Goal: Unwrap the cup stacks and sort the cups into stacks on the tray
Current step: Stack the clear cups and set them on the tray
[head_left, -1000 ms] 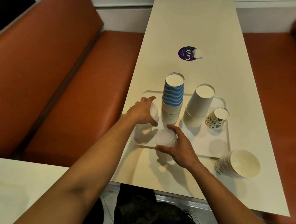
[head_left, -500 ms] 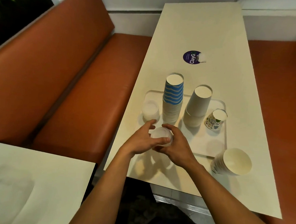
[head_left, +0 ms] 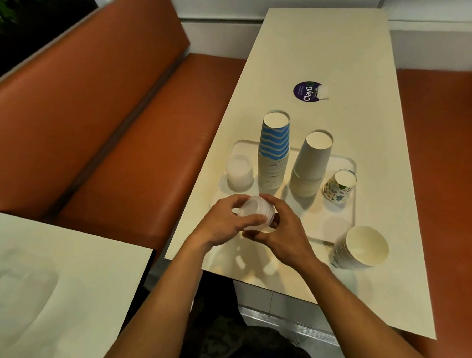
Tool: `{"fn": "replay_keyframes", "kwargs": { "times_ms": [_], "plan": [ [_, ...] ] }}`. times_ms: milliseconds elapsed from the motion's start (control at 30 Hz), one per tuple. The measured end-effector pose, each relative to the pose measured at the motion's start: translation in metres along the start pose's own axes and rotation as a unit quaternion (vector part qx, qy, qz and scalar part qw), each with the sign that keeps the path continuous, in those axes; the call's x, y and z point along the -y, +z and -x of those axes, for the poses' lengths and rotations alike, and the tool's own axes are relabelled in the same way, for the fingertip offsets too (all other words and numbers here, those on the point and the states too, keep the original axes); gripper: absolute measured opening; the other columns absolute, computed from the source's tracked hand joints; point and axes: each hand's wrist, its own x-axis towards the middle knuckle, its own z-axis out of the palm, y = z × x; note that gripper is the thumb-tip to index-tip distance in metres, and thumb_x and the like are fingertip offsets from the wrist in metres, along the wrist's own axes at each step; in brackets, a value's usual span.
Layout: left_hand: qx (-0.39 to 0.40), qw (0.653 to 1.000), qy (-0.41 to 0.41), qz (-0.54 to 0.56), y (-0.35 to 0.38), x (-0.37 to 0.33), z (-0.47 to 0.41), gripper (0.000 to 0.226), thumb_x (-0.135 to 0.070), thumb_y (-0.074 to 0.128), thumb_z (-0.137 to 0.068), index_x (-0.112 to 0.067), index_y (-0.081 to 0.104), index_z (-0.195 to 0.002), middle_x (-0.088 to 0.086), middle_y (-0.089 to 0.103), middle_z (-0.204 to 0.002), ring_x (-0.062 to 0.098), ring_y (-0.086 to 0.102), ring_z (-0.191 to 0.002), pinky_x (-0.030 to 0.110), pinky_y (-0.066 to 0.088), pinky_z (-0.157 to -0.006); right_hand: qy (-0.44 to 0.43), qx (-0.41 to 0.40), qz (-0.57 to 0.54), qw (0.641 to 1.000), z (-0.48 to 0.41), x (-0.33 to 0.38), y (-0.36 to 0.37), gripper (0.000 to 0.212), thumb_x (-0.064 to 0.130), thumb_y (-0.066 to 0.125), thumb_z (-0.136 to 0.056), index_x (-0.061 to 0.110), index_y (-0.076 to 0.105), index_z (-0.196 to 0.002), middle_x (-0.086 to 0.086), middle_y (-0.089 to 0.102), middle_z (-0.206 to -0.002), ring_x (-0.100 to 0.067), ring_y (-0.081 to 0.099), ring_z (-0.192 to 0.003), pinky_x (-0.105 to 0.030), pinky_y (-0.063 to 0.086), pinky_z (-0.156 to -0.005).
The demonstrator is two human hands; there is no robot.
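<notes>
Just then the left hand [head_left: 221,222] and right hand [head_left: 284,232] both gripped the tilted clear cups [head_left: 256,213]; the clear stack [head_left: 239,171] on the tray [head_left: 320,210] stood ahead-left, nearer the left hand.

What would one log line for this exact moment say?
left hand: grips clear cups | right hand: grips same cups | tray: striped stack, grey stack standing | table: paper cup stack on its side

The scene was warmly lit from above; soft shadows were thrown on the table [head_left: 332,47], and edges were bowed.
</notes>
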Motion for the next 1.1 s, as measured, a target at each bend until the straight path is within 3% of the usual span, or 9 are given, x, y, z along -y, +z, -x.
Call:
{"fn": "replay_keyframes", "kwargs": {
  "times_ms": [167,333,400,467,533,667,733,833,1100],
  "plan": [
    [-0.017,1.000,0.004,0.013,0.000,0.000,-0.001,0.087,-0.061,0.084,-0.063,-0.027,0.059,-0.138,-0.012,0.065,-0.129,0.016,0.066,-0.115,0.044,0.058,-0.098,0.008,-0.011,-0.015,1.000,-0.001,-0.005,0.001,0.094,0.032,0.098,-0.066,0.029,0.049,-0.146,0.007,0.060,-0.135,-0.013,0.067,-0.107,-0.035,0.060,-0.093],
    [-0.019,1.000,0.015,0.008,-0.009,-0.004,-0.009,0.064,-0.043,0.086,-0.078,-0.026,0.061,-0.135,-0.011,0.067,-0.126,0.013,0.067,-0.110,0.036,0.057,-0.098,0.030,-0.025,-0.039,0.998,-0.007,-0.008,0.004,0.096,0.037,0.098,-0.062,0.033,0.049,-0.144,0.006,0.062,-0.133,-0.014,0.069,-0.106,-0.040,0.060,-0.094],
    [-0.022,1.000,0.017,0.012,-0.014,-0.005,-0.015,0.067,-0.041,0.087,-0.078,-0.023,0.061,-0.136,-0.008,0.067,-0.128,0.014,0.067,-0.111,0.035,0.056,-0.099,0.034,-0.030,-0.049,0.998,-0.010,-0.008,0.004,0.095,0.034,0.098,-0.063,0.033,0.049,-0.144,0.007,0.062,-0.133,-0.014,0.069,-0.107,-0.040,0.060,-0.094],
    [-0.042,0.999,0.025,0.001,-0.023,-0.007,-0.024,0.083,-0.052,0.088,-0.069,-0.020,0.059,-0.140,-0.007,0.065,-0.132,0.014,0.067,-0.113,0.037,0.055,-0.101,0.036,-0.035,-0.056,0.997,-0.011,-0.009,0.004,0.094,0.032,0.098,-0.063,0.033,0.050,-0.144,0.007,0.061,-0.134,-0.014,0.068,-0.109,-0.039,0.059,-0.096],
    [-0.076,0.996,0.033,-0.026,-0.034,-0.011,-0.037,0.096,-0.062,0.088,-0.060,-0.020,0.058,-0.142,-0.006,0.064,-0.136,0.015,0.066,-0.114,0.039,0.055,-0.101,0.039,-0.040,-0.056,0.997,-0.012,-0.011,0.004,0.094,0.033,0.098,-0.063,0.033,0.049,-0.144,0.008,0.060,-0.136,-0.014,0.067,-0.112,-0.038,0.058,-0.098],
    [-0.133,0.980,0.060,-0.137,-0.054,-0.028,-0.068,0.083,-0.048,0.087,-0.075,-0.018,0.053,-0.145,-0.002,0.059,-0.142,0.018,0.058,-0.122,0.029,0.046,-0.100,0.052,-0.041,-0.059,0.996,-0.012,-0.014,0.006,0.093,0.033,0.098,-0.065,0.035,0.049,-0.144,0.008,0.058,-0.138,-0.016,0.064,-0.116,-0.037,0.056,-0.101],
    [-0.146,0.963,0.059,-0.217,-0.059,-0.033,-0.086,0.084,-0.050,0.084,-0.078,-0.020,0.048,-0.148,0.000,0.054,-0.148,0.022,0.052,-0.131,0.032,0.042,-0.102,0.059,-0.042,-0.058,0.996,-0.011,-0.016,0.006,0.092,0.033,0.098,-0.065,0.036,0.050,-0.143,0.009,0.057,-0.137,-0.015,0.065,-0.115,-0.036,0.056,-0.100],
    [-0.132,0.947,0.050,-0.290,-0.059,-0.032,-0.109,0.085,-0.051,0.081,-0.080,-0.022,0.044,-0.151,0.002,0.051,-0.151,0.025,0.047,-0.136,0.036,0.040,-0.106,0.070,-0.045,-0.057,0.995,-0.010,-0.018,0.005,0.092,0.033,0.097,-0.065,0.037,0.050,-0.143,0.009,0.057,-0.138,-0.014,0.065,-0.114,-0.035,0.056,-0.099],
    [-0.067,0.938,0.055,-0.334,-0.051,-0.026,-0.138,0.092,-0.052,0.083,-0.079,-0.020,0.039,-0.153,0.000,0.048,-0.154,0.022,0.047,-0.138,0.036,0.039,-0.109,0.083,-0.050,-0.050,0.994,-0.013,-0.020,0.001,0.090,0.032,0.096,-0.067,0.036,0.049,-0.144,0.008,0.056,-0.138,-0.016,0.063,-0.115,-0.029,0.054,-0.096]
  ]
}}
